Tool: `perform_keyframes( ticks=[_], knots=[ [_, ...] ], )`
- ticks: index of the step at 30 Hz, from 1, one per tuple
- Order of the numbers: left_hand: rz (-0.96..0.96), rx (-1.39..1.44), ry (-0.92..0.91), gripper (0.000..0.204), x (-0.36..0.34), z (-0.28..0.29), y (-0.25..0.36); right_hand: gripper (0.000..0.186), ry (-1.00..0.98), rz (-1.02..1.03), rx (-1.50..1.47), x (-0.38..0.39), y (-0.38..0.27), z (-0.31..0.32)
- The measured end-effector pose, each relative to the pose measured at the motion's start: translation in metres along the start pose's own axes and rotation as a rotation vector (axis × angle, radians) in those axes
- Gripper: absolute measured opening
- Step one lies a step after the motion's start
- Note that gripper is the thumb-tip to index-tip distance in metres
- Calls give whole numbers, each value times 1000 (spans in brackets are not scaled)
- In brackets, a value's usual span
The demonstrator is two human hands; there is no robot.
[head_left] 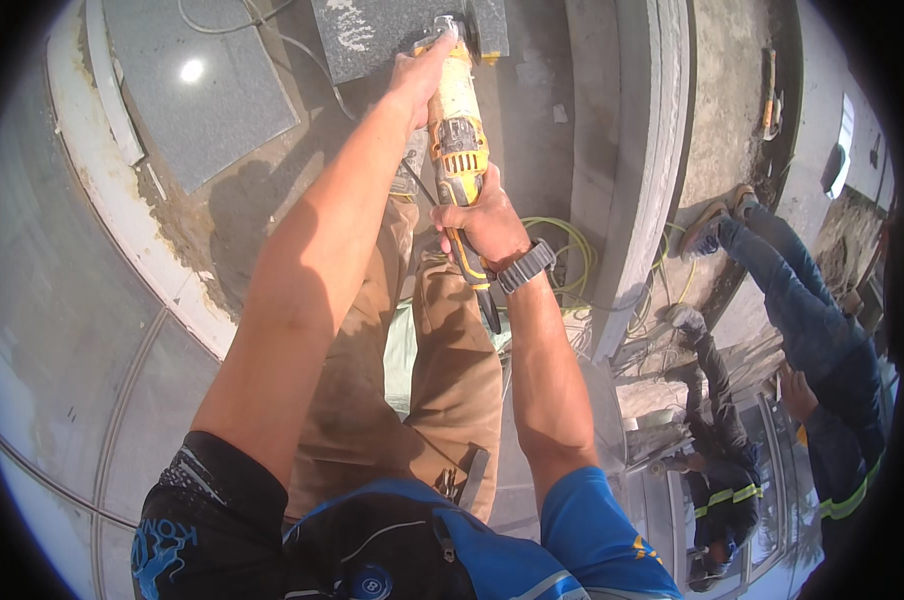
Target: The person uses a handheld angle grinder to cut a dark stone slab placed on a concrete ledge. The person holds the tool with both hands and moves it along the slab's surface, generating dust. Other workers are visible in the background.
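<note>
A yellow and black angle grinder (pixel 460 135) points away from me, with its head against a grey stone slab (pixel 362 45) at the top of the view. My left hand (pixel 424 78) is closed round the front of its body, close to the head. Further back, my right hand (pixel 487 222) wraps the rear handle, and a dark watch sits on that wrist. The disc edge shows only in part beside the slab, so I cannot tell how deep it sits. A black cord end comes out of the handle's near end.
Another grey slab (pixel 207 90) lies to the left, with a pale cable above it. A raised concrete edge (pixel 647 160) runs down the right side. Yellow-green hose (pixel 577 255) loops near my right wrist. Two people stand at the right, one in jeans (pixel 792 260).
</note>
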State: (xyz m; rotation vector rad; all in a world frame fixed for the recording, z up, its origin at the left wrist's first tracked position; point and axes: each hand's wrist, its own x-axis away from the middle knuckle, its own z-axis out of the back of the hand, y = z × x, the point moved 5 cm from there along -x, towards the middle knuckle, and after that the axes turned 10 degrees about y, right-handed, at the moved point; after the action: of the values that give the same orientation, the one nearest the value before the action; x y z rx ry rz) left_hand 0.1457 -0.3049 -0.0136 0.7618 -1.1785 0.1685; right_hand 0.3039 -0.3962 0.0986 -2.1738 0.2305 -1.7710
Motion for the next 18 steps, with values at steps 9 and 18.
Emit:
perform_keyframes(
  ticks=[9,18],
  knots=[
    [-49,31,-31,57,-24,-4,0,69,-64,64,-101,-25,10,0],
    [-98,-14,-8,53,-23,-9,10,68,-51,131,-75,-49,16,-2]
  ],
)
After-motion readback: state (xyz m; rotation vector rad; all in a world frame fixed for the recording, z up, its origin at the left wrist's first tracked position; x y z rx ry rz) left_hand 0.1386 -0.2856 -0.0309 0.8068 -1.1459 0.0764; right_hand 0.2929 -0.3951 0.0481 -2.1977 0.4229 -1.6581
